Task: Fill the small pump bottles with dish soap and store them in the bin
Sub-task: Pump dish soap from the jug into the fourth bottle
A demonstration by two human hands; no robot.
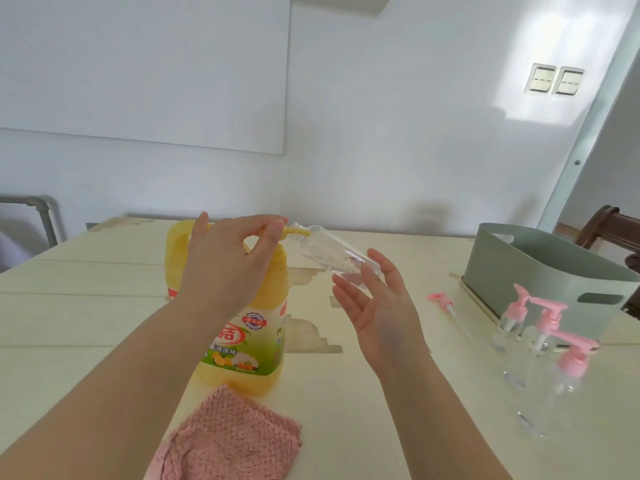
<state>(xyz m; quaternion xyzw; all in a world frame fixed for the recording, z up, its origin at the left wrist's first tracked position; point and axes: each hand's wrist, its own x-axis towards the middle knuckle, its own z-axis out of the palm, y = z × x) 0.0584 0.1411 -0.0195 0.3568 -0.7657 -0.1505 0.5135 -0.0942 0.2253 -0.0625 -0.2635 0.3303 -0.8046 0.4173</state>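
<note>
Filling of small clear plastic bottle (pixel 329 252) at yellow jug pump (pixel 294 231).
Bottle, likely light and slippery, is pinched near base by right hand (pixel 377 317); pump is gripped by left hand (pixel 225 258).

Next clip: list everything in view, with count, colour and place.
dish soap jug: 1, yellow, table centre
open bottle: 1, clear, tilted, mouth at the jug's nozzle
capped pump bottles: 3, clear with pink pumps, in front of the bin
loose pump head: 1, pink, lying left of the bin
bin: 1, grey-green, table right
cloth: 1, pink, near table edge
table: 1, cream
wall switches: 2, white, upper right
chair: 1, dark wood, behind the bin
left hand: on the jug's pump
right hand: holding the open bottle's base
</note>
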